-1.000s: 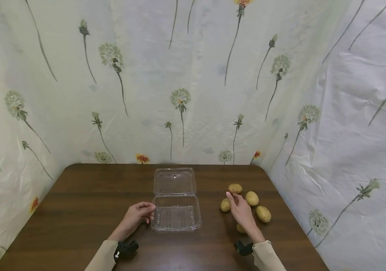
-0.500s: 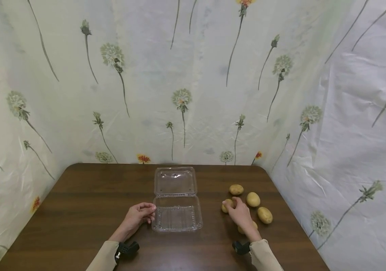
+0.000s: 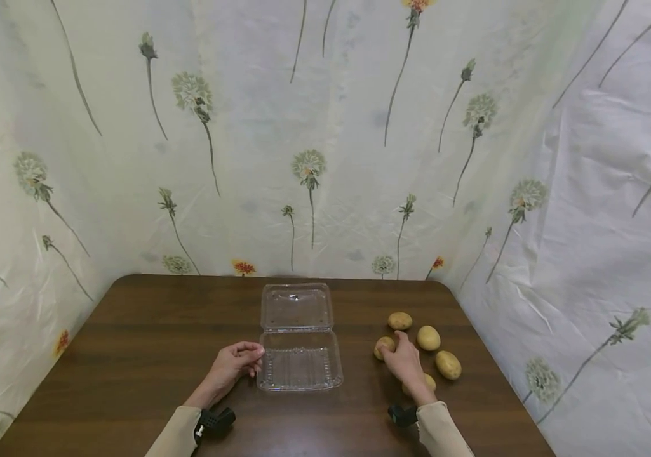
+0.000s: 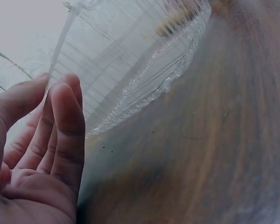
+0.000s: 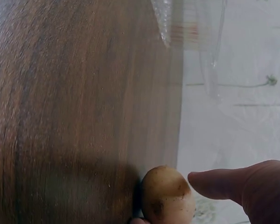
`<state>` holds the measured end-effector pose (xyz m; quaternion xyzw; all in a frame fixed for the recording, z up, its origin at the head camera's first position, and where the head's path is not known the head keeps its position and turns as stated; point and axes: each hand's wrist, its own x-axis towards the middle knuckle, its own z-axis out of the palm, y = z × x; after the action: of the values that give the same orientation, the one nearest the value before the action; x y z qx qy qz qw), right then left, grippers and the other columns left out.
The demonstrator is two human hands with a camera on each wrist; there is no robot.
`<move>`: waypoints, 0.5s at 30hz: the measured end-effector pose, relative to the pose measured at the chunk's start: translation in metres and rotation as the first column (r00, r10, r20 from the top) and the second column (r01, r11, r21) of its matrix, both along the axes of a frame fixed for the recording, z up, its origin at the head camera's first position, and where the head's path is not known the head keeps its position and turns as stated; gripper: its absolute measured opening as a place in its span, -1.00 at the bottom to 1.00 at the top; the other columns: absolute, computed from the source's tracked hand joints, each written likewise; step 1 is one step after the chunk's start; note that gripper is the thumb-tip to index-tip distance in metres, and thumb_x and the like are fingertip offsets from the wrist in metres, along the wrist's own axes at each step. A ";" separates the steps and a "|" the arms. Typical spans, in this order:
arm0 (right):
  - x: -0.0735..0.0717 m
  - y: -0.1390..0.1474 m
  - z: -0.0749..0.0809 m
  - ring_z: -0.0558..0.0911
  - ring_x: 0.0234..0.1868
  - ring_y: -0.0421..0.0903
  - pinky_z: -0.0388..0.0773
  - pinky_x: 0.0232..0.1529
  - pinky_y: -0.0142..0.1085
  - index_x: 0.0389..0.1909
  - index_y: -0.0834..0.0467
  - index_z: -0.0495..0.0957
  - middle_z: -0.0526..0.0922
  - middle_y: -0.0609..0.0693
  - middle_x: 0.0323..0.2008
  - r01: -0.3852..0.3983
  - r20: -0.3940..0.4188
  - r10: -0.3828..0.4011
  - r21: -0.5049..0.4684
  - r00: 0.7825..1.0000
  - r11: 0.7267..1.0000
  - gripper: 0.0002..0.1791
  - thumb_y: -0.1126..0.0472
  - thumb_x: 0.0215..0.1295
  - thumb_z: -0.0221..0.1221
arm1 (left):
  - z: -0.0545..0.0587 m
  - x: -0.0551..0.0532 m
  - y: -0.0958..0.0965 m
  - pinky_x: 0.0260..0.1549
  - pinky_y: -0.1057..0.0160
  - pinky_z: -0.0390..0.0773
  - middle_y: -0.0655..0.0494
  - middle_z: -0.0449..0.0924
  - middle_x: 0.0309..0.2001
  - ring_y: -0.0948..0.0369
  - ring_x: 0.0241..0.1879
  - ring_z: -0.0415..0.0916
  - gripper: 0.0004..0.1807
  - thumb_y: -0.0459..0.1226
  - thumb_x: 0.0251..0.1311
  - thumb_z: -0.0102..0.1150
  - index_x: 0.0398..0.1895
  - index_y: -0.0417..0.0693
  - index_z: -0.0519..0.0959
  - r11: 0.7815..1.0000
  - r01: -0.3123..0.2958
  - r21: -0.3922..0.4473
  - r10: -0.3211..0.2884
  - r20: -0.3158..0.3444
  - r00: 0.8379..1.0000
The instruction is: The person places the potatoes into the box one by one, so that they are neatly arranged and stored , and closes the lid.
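A clear plastic clamshell container (image 3: 302, 385) lies with its lid (image 3: 295, 308) folded back at the middle of the table. My left hand (image 3: 232, 368) pinches its left rim; in the left wrist view thumb and fingers (image 4: 67, 109) meet over the thin plastic edge. To the right, my right hand (image 3: 407, 362) holds a small potato (image 3: 383, 348) on the table. The right wrist view shows the thumb at one side of this potato (image 5: 165, 196) and a fingertip at its other side; the remaining fingers are hidden there. Dark specks mark its skin.
Several more potatoes lie around the right hand: one behind (image 3: 400, 320), two to the right (image 3: 429, 338) and one partly hidden under the wrist (image 3: 429, 383). The brown wooden table (image 3: 159, 330) ends at a flower-printed curtain (image 3: 336, 209) at the back and sides.
My right hand has drawn back from near the rear potato to the left one, its fingers now around it. The left hand keeps its pinch on the container's rim.
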<state>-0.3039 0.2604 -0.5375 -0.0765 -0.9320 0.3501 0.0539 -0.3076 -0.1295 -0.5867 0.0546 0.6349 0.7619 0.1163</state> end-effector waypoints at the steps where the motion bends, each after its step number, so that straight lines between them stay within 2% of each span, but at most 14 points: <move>1: 0.000 0.000 0.000 0.36 0.22 0.43 0.37 0.14 0.19 0.33 0.43 0.17 0.41 0.49 0.18 0.000 0.003 0.000 0.005 1.000 1.000 -0.28 0.11 0.30 0.16 | 0.000 0.000 0.000 -0.51 0.38 0.56 0.16 0.61 -0.48 0.30 -0.50 0.58 -0.68 -0.25 0.24 0.24 -0.10 -0.34 0.51 1.000 0.001 0.000 -0.001 -0.001 1.000; 10: -0.003 -0.002 -0.002 0.34 0.23 0.42 0.37 0.17 0.17 0.25 0.50 0.26 0.38 0.51 0.19 0.022 0.032 -0.022 0.012 0.999 1.000 -0.33 0.12 0.27 0.13 | -0.002 -0.001 0.000 -0.51 0.38 0.56 0.17 0.62 -0.48 0.30 -0.50 0.58 -0.67 -0.22 0.25 0.24 -0.10 -0.34 0.51 1.000 0.000 -0.008 0.000 -0.007 1.000; 15: -0.005 -0.003 -0.004 0.41 0.18 0.40 0.41 0.13 0.14 0.18 0.52 0.34 0.45 0.49 0.14 0.031 0.013 -0.031 0.026 0.999 0.999 -0.37 0.11 0.26 0.15 | -0.001 0.000 0.000 -0.50 0.38 0.57 0.16 0.62 -0.48 0.30 -0.50 0.59 -0.66 -0.21 0.24 0.25 -0.10 -0.33 0.52 1.000 -0.011 -0.016 0.011 -0.008 1.000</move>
<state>-0.3092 0.2575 -0.5420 -0.0925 -0.9356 0.3365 0.0543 -0.3081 -0.1290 -0.5882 0.0531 0.6416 0.7572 0.1101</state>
